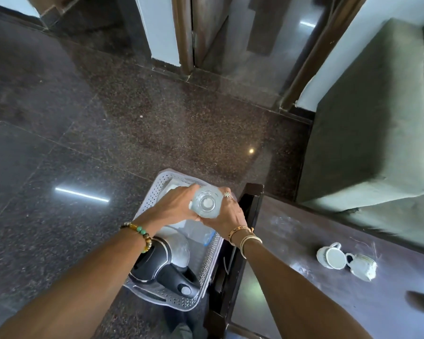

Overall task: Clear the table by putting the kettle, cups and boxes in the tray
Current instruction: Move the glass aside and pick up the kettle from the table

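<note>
Perforated grey plastic tray sits beside the dark wooden table edge — black-and-steel kettle in its near end. Left hand and right hand clasp a clear glass tumbler above it; two white ceramic cups on the tabletop.

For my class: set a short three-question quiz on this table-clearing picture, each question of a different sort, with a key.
1. True or false: the steel-and-black kettle lies in the grey perforated plastic tray.
2. How many white ceramic cups are on the dark table? A one, B two, C four.
3. Fill in: the left hand and right hand grip the clear tumbler above the ___.
Key: 1 true; 2 B; 3 tray.
</note>
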Motion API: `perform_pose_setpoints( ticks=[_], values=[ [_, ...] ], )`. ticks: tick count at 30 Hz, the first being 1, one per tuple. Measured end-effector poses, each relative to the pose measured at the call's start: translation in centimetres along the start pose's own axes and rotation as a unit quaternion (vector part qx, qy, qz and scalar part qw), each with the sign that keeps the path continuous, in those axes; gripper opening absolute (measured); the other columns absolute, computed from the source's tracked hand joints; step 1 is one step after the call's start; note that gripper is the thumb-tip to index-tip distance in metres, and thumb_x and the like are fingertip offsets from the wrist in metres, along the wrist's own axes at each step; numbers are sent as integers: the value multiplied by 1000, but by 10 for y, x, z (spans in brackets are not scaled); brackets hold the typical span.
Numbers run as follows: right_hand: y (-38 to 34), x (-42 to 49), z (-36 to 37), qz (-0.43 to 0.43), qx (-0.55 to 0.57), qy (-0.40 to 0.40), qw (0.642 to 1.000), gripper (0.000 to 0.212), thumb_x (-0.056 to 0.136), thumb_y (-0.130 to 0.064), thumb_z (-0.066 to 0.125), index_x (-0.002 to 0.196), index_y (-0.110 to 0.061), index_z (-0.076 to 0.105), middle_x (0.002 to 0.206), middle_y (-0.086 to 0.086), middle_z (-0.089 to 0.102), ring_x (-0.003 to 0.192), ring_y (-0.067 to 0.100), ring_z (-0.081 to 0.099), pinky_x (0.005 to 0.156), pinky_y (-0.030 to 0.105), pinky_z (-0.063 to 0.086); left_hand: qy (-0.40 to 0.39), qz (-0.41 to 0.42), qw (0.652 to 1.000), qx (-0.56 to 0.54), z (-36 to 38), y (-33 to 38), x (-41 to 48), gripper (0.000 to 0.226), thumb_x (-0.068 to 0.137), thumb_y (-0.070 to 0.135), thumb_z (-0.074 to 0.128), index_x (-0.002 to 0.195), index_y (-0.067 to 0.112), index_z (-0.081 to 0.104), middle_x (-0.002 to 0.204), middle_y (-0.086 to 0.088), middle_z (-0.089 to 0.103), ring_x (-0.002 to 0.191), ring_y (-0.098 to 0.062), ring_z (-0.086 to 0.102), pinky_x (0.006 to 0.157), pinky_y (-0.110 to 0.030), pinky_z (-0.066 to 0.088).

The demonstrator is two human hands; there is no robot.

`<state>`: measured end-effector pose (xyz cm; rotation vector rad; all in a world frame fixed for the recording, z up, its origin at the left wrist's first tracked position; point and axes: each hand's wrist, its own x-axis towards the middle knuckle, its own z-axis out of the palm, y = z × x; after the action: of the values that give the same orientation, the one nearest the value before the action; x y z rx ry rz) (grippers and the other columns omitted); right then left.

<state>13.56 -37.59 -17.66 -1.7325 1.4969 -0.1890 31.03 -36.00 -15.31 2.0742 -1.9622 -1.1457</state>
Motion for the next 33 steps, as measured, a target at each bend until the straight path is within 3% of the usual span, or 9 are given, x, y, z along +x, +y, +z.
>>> perform_pose_setpoints(
  ticks=[5, 7, 10, 14, 18, 23, 33],
  values=[
    [-22, -42, -49, -26, -3, 10, 1000, 93, 52, -53, 82, 132, -38, 38, 116, -8, 66, 109, 19, 63, 90, 35, 53, 45, -1, 999, -26, -26, 51, -46, 69, 56, 33, 88, 116, 33, 53, 89, 12, 66, 81, -8, 63, 76, -36, 54],
    [-28, -65, -71, -30, -11, 25, 999, 85, 45, -60, 79, 119, -44, 41, 107, -13, 67, 100, 16, 66, 81, 32, 54, 63, 6, 998, -16, -33, 75, -68, 65, 56, 29, 87, 112, 32, 54, 88, 10, 67, 79, -11, 64, 74, -39, 56],
    [-34, -99, -98, -37, -41, 29, 998, 86, 37, -68, 76, 111, -42, 42, 101, -13, 66, 93, 16, 66, 74, 27, 51, 88, 22, 996, -7, -35, 108, -99, 61, 52, 28, 88, 102, 32, 54, 86, 10, 65, 78, -12, 64, 70, -36, 56],
    [-29, -144, -130, -47, -79, 55, 994, 92, 37, -78, 72, 115, -37, 45, 102, -11, 66, 93, 17, 66, 78, 31, 54, 73, 32, 996, -40, -28, 146, -129, 63, 51, 22, 90, 101, 33, 53, 85, 10, 65, 77, -9, 64, 65, -28, 54],
    [-11, -189, -158, -33, -67, 93, 993, 86, 39, -73, 74, 111, -35, 47, 99, -9, 68, 90, 17, 67, 78, 33, 57, 75, 79, 994, -12, -17, 192, -150, 64, 48, 32, 85, 104, 35, 54, 87, 11, 69, 78, -12, 67, 68, -38, 56],
    [11, -252, -184, 1, -38, 152, 988, 85, 36, -72, 72, 109, -36, 48, 94, -10, 68, 86, 15, 67, 71, 28, 53, 67, 140, 988, 21, 4, 242, -176, 65, 49, 36, 79, 109, 36, 54, 91, 9, 72, 81, -19, 68, 65, -33, 54],
    [81, -386, -233, 67, -14, 254, 965, 89, 38, -72, 73, 117, -35, 51, 103, -7, 69, 94, 19, 66, 76, 29, 52, 27, 238, 969, 64, 70, 359, -229, 65, 54, 27, 82, 114, 32, 59, 100, 4, 74, 92, -21, 69, 73, -35, 56]
  ],
)
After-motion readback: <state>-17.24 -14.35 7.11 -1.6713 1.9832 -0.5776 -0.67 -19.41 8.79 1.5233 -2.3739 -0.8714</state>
